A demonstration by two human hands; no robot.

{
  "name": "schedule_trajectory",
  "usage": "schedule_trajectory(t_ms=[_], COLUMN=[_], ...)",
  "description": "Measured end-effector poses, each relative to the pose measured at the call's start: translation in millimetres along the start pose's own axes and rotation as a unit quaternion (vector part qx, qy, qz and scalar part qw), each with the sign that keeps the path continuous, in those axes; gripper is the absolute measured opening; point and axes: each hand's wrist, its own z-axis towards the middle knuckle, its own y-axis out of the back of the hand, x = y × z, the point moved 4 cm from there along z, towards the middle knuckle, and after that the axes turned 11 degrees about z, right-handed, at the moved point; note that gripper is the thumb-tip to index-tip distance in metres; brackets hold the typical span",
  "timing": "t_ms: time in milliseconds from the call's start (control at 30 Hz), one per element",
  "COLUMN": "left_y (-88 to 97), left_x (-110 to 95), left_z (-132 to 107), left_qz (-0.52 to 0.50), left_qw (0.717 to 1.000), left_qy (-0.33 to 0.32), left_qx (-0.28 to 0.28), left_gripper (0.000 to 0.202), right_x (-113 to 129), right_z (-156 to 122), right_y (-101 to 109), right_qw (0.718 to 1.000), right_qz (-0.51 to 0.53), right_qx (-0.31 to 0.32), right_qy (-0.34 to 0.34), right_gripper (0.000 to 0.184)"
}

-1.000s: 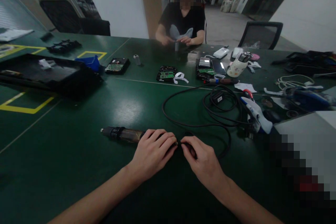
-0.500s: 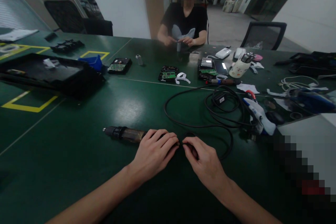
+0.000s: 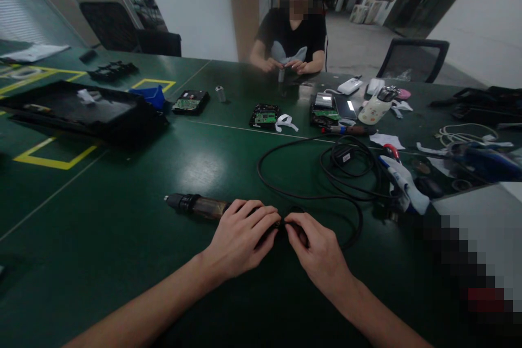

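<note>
A dark electric screwdriver (image 3: 207, 207) lies on the green table, its black nose and metal tip pointing left. My left hand (image 3: 247, 236) is wrapped over its rear part, which the fingers mostly hide. Just to the right, my right hand (image 3: 316, 242) pinches the end of a black cable (image 3: 361, 217) at the screwdriver's back end. The fingertips of both hands nearly meet there. The connector between them is small and mostly covered, so I cannot tell whether it is seated. Behind my right hand the cable runs in loose loops.
Hard drives with green boards (image 3: 265, 117) lie mid-table, one near a battery-like cylinder (image 3: 221, 93). A black tray (image 3: 81, 119) is at left. On the right are a spotted cup of tools (image 3: 373, 111), red-handled pliers (image 3: 392, 151) and a second screwdriver (image 3: 350, 130). A person (image 3: 293, 38) sits opposite.
The view has shifted slightly, so the scene sits a little further right. Both hands keep their hold at the screwdriver's back end, with hardly any movement.
</note>
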Motion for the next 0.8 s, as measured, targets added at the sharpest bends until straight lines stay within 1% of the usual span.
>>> schedule_trajectory(t_ms=[267,433,633,800], left_y=[0.2,0.3,-0.3,-0.6], left_x=[0.1,0.2,0.9,-0.7], left_z=[0.6,-0.2,0.3,0.6], left_qz=[0.007,0.002,0.01,0.019], left_qw=[1.0,1.0,1.0,1.0], left_qy=[-0.001,-0.009,0.004,-0.002], left_qx=[0.005,0.006,-0.002,0.002], left_gripper=[0.021,0.026,0.019,0.02], right_x=[-0.2,-1.0,-0.1,-1.2], right_z=[-0.3,-0.5,-0.6,-1.3], right_y=[0.2,-0.6,-0.6,-1.0], right_qw=[1.0,1.0,1.0,1.0], right_qz=[0.002,0.002,0.003,0.004], right_qx=[0.004,0.006,0.008,0.011], right_qy=[0.002,-0.001,-0.005,-0.008], right_gripper=[0.018,0.016,0.017,0.017])
